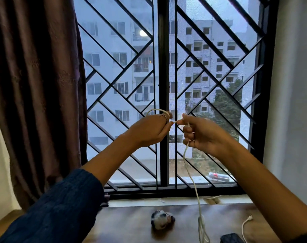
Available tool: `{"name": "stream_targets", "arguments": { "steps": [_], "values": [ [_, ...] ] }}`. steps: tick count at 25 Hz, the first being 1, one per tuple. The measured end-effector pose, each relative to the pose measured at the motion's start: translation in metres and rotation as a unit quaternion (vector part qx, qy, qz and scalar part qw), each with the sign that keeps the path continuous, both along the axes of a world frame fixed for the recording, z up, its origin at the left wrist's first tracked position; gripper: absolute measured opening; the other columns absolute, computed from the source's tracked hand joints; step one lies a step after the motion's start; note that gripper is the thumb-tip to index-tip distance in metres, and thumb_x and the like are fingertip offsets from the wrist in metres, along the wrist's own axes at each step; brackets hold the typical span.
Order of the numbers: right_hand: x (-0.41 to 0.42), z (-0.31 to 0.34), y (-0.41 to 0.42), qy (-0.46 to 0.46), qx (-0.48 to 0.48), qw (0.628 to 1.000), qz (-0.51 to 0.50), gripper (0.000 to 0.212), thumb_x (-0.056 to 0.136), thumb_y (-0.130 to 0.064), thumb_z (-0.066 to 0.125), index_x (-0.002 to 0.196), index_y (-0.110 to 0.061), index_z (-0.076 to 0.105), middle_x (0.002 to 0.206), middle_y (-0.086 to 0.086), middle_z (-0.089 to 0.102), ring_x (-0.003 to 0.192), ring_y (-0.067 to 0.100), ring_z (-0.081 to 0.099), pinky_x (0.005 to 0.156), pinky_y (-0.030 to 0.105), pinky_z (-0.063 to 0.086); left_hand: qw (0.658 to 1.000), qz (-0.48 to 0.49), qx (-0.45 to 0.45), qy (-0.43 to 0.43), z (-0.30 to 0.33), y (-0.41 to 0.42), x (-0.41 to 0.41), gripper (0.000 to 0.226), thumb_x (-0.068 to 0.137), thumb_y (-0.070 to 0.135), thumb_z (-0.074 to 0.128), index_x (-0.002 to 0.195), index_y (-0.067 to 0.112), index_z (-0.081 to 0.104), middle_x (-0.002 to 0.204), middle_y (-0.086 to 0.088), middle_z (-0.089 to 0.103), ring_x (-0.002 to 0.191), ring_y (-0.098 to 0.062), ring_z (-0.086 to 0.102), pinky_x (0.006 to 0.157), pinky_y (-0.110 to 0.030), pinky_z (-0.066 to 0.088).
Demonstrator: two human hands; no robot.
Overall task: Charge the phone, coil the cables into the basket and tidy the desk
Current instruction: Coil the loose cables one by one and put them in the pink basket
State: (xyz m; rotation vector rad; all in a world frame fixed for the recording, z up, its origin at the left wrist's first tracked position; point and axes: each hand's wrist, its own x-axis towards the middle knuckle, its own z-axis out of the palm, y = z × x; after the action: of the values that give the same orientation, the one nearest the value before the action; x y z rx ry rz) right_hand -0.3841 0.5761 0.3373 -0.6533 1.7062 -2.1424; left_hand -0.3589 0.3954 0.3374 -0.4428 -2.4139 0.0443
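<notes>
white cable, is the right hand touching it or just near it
Touching. The head view shows the right hand with fingers curled round the white cable, which hangs from its fist toward the desk.

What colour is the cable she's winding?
White cable, seen in the head view, held by both hands.

Your dark phone (pixel 231 238) cut off by the bottom edge, your white cable (pixel 191 176) leaving the frame below, its loop partly hidden behind your left hand (pixel 149 130), small black-and-white object (pixel 161 219) too blurred to identify
</notes>
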Motion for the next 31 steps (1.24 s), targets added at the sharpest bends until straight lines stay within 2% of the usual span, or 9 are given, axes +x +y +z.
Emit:
{"name": "stream_targets", "arguments": {
  "steps": [3, 6, 11, 14, 20, 25, 27, 29, 31],
  "values": [
    [0.002, -0.004, -0.001, 0.214, 0.154, 0.961, -0.087, 0.014, 0.093, -0.021, 0.057, 0.094, -0.01, 0.066, 0.064, 0.0, 0.045, 0.051, 0.01, 0.042, 0.049, 0.023, 0.041, 0.993, 0.064, -0.073, 0.067, 0.002, -0.003, 0.004, 0.052, 0.095, 0.055, 0.034, 0.11, 0.01, 0.056, 0.08, -0.002, 0.067, 0.073, -0.02, 0.065, 0.067, -0.032, 0.052],
    [-0.006, -0.006, -0.006, 0.419, 0.237, 0.849, -0.217, 0.011, 0.092, -0.023, 0.058, 0.091, -0.018, 0.068, 0.079, 0.004, 0.06, 0.067, 0.012, 0.055, 0.064, 0.029, 0.047, 0.982, 0.132, -0.119, 0.064, 0.009, -0.009, 0.002, 0.057, 0.09, 0.064, 0.035, 0.093, 0.013, 0.06, 0.077, -0.003, 0.064, 0.07, -0.02, 0.061, 0.066, -0.033, 0.049],
    [-0.022, -0.001, -0.008, 0.591, 0.21, 0.735, -0.257, 0.009, 0.091, -0.018, 0.06, 0.095, -0.015, 0.068, 0.085, -0.005, 0.046, 0.067, -0.006, 0.044, 0.061, 0.008, 0.033, 0.969, 0.027, 0.096, -0.227, 0.022, -0.005, 0.002, 0.061, 0.095, 0.052, 0.035, 0.07, 0.007, 0.068, 0.053, -0.001, 0.05, 0.049, -0.012, 0.047, 0.06, -0.026, 0.045],
    [-0.027, 0.01, -0.004, 0.623, 0.233, 0.713, -0.222, 0.011, 0.087, -0.026, 0.064, 0.095, -0.018, 0.068, 0.09, -0.007, 0.047, 0.067, -0.009, 0.042, 0.061, 0.009, 0.03, 0.908, -0.078, 0.268, -0.314, 0.024, -0.002, 0.014, 0.063, 0.096, 0.051, 0.029, 0.063, 0.012, 0.065, 0.046, 0.0, 0.036, 0.04, -0.01, 0.03, 0.045, -0.02, 0.03],
    [-0.024, 0.02, 0.003, 0.643, 0.196, 0.718, -0.18, 0.007, 0.09, -0.021, 0.061, 0.095, -0.016, 0.063, 0.082, -0.018, 0.042, 0.069, -0.013, 0.046, 0.06, 0.003, 0.033, 0.784, -0.255, 0.462, -0.325, 0.023, -0.004, 0.021, 0.051, 0.093, 0.044, 0.04, 0.057, 0.013, 0.056, 0.038, 0.005, 0.028, 0.036, -0.008, 0.017, 0.043, -0.022, 0.012],
    [-0.029, 0.012, -0.001, 0.677, 0.15, 0.685, -0.224, 0.011, 0.093, -0.01, 0.056, 0.101, -0.008, 0.062, 0.084, -0.015, 0.043, 0.075, -0.016, 0.046, 0.065, 0.001, 0.033, 0.625, -0.393, 0.627, -0.247, 0.019, 0.005, 0.02, 0.043, 0.09, 0.031, 0.05, 0.05, 0.016, 0.059, 0.03, 0.011, 0.03, 0.024, 0.0, 0.022, 0.037, -0.018, 0.009],
    [-0.034, 0.009, -0.003, 0.653, 0.123, 0.704, -0.251, 0.015, 0.092, -0.003, 0.054, 0.103, -0.003, 0.063, 0.088, -0.002, 0.052, 0.074, -0.01, 0.049, 0.066, -0.001, 0.032, 0.594, -0.39, 0.665, -0.229, 0.019, 0.008, 0.018, 0.042, 0.088, 0.031, 0.049, 0.051, 0.016, 0.059, 0.03, 0.01, 0.028, 0.023, -0.001, 0.021, 0.037, -0.018, 0.008],
    [-0.037, 0.01, 0.0, 0.627, 0.098, 0.728, -0.26, 0.017, 0.092, -0.002, 0.053, 0.104, -0.001, 0.065, 0.09, 0.009, 0.061, 0.075, 0.005, 0.054, 0.07, 0.002, 0.035, 0.631, -0.338, 0.649, -0.258, 0.017, 0.008, 0.017, 0.047, 0.095, 0.034, 0.043, 0.055, 0.014, 0.059, 0.033, 0.008, 0.027, 0.026, -0.002, 0.02, 0.038, -0.019, 0.009],
    [-0.044, 0.012, 0.007, 0.638, 0.114, 0.713, -0.266, 0.019, 0.093, -0.009, 0.053, 0.105, -0.003, 0.067, 0.091, 0.014, 0.064, 0.079, 0.024, 0.06, 0.073, 0.022, 0.045, 0.729, -0.243, 0.561, -0.309, 0.014, 0.007, 0.021, 0.05, 0.096, 0.042, 0.039, 0.063, 0.012, 0.061, 0.038, 0.005, 0.028, 0.031, -0.004, 0.02, 0.041, -0.02, 0.011]
  ]
}}
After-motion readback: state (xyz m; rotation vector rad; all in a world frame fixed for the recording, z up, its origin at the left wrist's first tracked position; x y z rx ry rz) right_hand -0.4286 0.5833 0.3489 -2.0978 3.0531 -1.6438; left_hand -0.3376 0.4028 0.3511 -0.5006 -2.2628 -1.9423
